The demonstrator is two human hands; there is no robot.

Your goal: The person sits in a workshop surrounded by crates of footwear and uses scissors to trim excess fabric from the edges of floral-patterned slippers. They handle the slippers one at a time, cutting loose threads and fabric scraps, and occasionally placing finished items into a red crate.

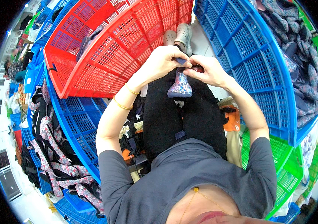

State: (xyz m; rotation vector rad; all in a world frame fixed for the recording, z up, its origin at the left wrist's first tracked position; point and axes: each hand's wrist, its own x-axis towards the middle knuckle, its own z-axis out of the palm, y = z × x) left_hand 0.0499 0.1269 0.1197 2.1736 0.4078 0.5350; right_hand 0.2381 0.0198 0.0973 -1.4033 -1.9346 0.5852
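Note:
Between my hands hangs a floral-patterned shoe or bootie piece [180, 86], blue along its lower edge, in front of my black-trousered knees. My left hand [162, 61] pinches its upper end, where a small dark blue fabric tab [181, 61] shows at the fingertips. Close against it, my right hand [208, 70] is closed at the same end, thumb and forefinger meeting the left fingers. Something small and dark reddish [198, 68] sits within the right fingers; its kind is not clear. Another dark blue scrap [180, 134] lies on my lap.
A tilted red basket [129, 41] stands ahead on the left, above a blue basket [80, 119]. Floral shoe pieces [60, 164] are heaped at far left. On the right, a tall blue basket [244, 56] borders more dark floral pieces [297, 63]; a green basket [284, 164] sits lower.

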